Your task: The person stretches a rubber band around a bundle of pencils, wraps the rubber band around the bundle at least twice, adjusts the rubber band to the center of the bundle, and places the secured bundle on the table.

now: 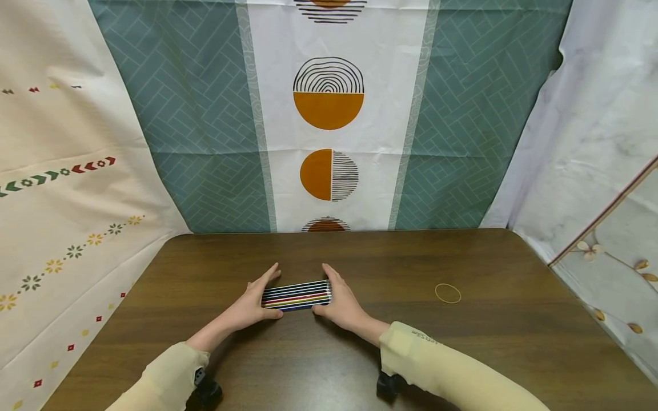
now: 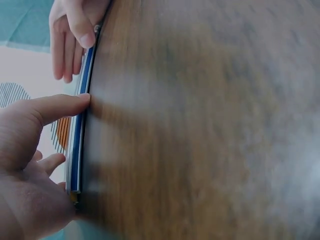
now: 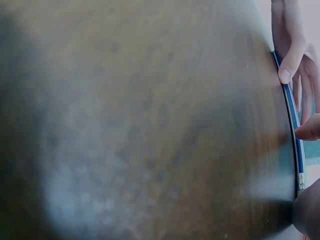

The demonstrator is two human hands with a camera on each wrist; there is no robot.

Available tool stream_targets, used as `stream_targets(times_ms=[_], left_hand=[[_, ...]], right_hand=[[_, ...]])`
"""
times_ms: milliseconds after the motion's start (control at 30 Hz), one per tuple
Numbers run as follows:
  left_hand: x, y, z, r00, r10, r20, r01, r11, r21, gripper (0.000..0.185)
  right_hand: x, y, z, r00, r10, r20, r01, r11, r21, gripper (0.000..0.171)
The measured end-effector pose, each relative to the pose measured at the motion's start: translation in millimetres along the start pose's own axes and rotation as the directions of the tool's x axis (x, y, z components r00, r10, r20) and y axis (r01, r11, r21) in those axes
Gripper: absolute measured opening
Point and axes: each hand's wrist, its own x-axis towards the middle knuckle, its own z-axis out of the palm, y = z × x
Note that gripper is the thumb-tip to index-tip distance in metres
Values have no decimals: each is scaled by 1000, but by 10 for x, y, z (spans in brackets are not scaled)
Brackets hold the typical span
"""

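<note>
A flat row of several pencils (image 1: 296, 295) lies side by side on the table, mostly dark barrels with red, yellow and blue ones among them. My left hand (image 1: 251, 307) is at the row's left end, thumb along the near side and straight fingers past the far side. Mirroring it, my right hand (image 1: 343, 303) spreads round the right end, where silvery pencil tips show. In the left wrist view the left thumb (image 2: 62, 106) touches the blue pencil (image 2: 78, 145) at the near edge. The right wrist view shows both thumbs along that same edge.
A thin yellowish rubber band (image 1: 436, 292) lies on the brown wooden table (image 1: 493, 354) to the right of the hands. Patterned cloth (image 1: 329, 205) hangs along the table's far edge, with more cloth at left and right.
</note>
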Motion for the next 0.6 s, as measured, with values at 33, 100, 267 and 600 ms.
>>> stream_targets(times_ms=[33, 100, 267, 600], left_hand=[[4, 2, 6, 1000, -3, 0, 3, 1000, -7, 107], [11, 6, 17, 1000, -8, -1, 8, 1000, -13, 107], [31, 6, 31, 1000, -24, -10, 24, 1000, -6, 108], [-18, 37, 58, 992, -115, -44, 115, 993, 8, 109]], right_hand=[[2, -3, 4, 1000, 2, 1, -2, 1000, 3, 97], [4, -10, 12, 1000, 11, 8, -12, 1000, 17, 96], [9, -37, 31, 1000, 11, 10, -12, 999, 49, 96], [-16, -54, 43, 999, 38, -24, -36, 997, 63, 95]])
